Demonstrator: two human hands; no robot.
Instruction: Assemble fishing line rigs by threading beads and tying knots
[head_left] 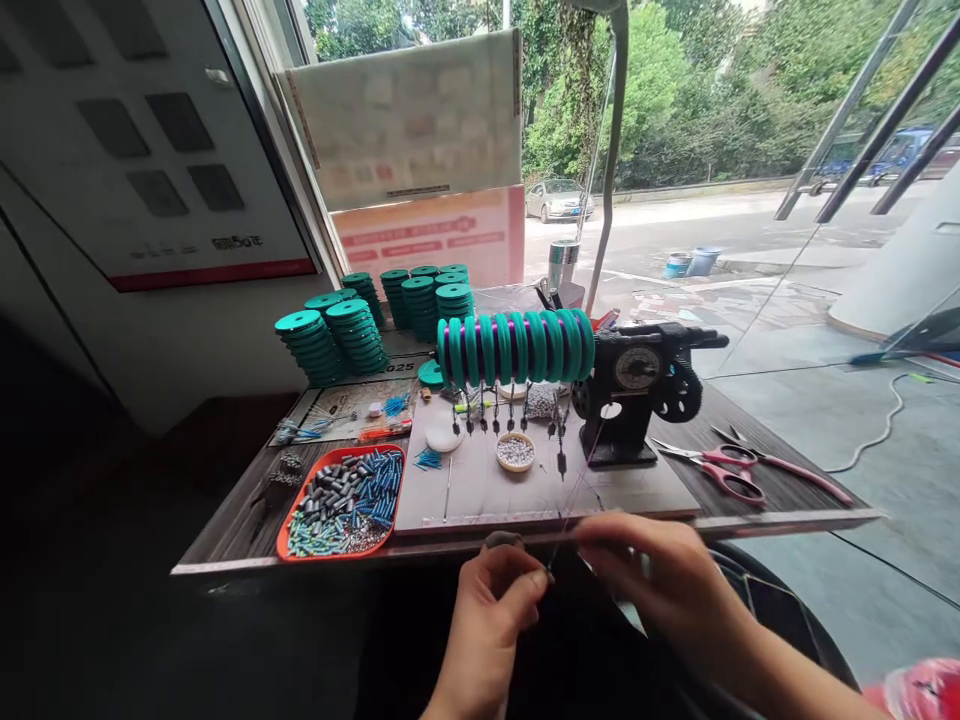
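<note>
Stacks of green spools [352, 325] stand at the rear left of the table [225, 525]. An orange tray [343, 502] near the front edge holds grey and blue tubes. A small bowl of white beads [515, 452] sits on the white board [525, 485]. Pink-handled scissors [724, 470] lie to the right of the black winding machine [637, 395]. A parked car [559, 200] is outside.

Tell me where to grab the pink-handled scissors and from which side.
Take the pink-handled scissors by the loops at their right end, coming from above on the right. They lie flat on the table, blades pointing left toward the black winder.
</note>
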